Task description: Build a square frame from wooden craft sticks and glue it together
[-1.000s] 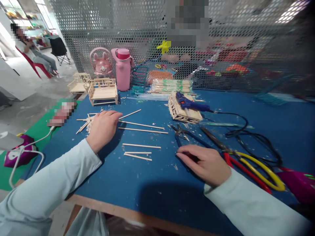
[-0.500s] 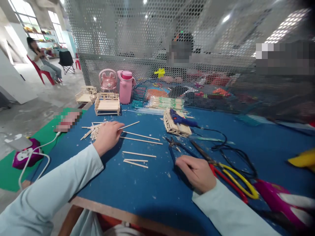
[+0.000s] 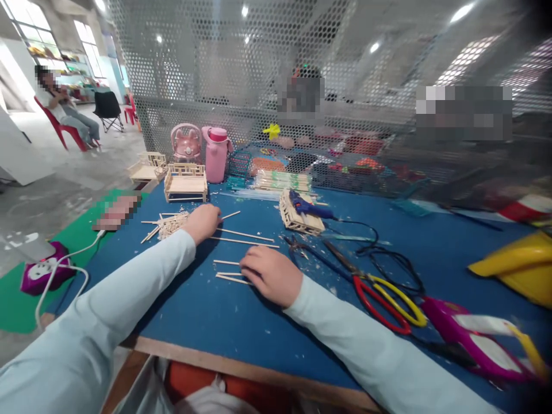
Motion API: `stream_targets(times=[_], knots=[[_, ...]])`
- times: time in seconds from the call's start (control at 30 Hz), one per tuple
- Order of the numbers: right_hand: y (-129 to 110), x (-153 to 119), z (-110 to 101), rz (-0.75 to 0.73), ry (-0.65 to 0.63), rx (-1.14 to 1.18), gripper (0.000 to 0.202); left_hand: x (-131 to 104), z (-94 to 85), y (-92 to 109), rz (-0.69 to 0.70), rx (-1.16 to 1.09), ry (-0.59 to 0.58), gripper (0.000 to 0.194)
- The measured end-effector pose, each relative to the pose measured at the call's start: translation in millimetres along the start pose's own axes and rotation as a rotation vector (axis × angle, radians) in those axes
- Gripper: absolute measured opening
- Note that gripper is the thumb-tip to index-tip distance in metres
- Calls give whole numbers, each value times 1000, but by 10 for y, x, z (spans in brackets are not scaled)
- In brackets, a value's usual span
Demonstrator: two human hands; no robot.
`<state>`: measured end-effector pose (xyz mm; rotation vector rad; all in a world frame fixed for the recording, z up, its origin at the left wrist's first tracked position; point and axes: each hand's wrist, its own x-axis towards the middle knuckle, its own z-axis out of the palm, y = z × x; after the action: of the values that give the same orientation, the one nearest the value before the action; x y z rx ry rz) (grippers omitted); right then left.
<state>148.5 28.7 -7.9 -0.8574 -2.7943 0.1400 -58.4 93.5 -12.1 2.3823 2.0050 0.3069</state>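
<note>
My left hand (image 3: 203, 223) rests at the right side of a pile of thin wooden sticks (image 3: 172, 225), its fingers closed around a wooden stick (image 3: 232, 216) whose end points away to the right. Two longer sticks (image 3: 250, 242) lie just beyond its fingertips. Over the right ends of several shorter sticks (image 3: 226, 263) reaches my right hand (image 3: 272, 276), palm down. Its fingers are bent and slightly apart, touching or just above those sticks; the exact contact is hidden.
Pliers (image 3: 319, 259), red-and-yellow-handled scissors (image 3: 379, 299) and a purple power strip (image 3: 474, 339) lie to the right. A blue glue gun (image 3: 306, 204) rests on a small stick-built piece (image 3: 297, 221). Behind stand a miniature wooden bench (image 3: 186, 184), a pink bottle (image 3: 216, 155) and a perforated screen (image 3: 181, 69).
My right hand has left the pliers and moved left to the short sticks. My left hand has shifted slightly right, off the pile. The view has turned a little to the right.
</note>
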Motion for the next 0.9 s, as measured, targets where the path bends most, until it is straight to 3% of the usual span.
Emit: stream_targets(times=[0.1, 0.23, 0.4, 0.53, 0.63, 0.77, 0.83, 0.9], knots=[[-10, 135, 61, 69, -79, -25, 18, 180, 48, 35, -5, -5, -93, 22], [113, 117, 111, 170, -152, 7, 12, 310, 94, 4, 32, -16, -141, 23], [245, 60, 141, 240, -160, -23, 14, 280, -42, -74, 31, -32, -121, 37], [390, 36, 106, 370, -125, -67, 20, -100, -276, -104, -51, -61, -55, 48], [400, 16, 59, 401, -60, -89, 17, -610, -337, -39, -79, -324, -86, 52], [172, -15, 89, 119, -18, 15, 14, -1218, -211, 131, -152, -592, -220, 54], [40, -20, 157, 28, -67, 39, 19, -1362, -133, 203, -172, -609, -231, 56], [-32, -15, 230, 29, -91, -6, 15, -1393, -83, 249, -178, -594, -238, 59]])
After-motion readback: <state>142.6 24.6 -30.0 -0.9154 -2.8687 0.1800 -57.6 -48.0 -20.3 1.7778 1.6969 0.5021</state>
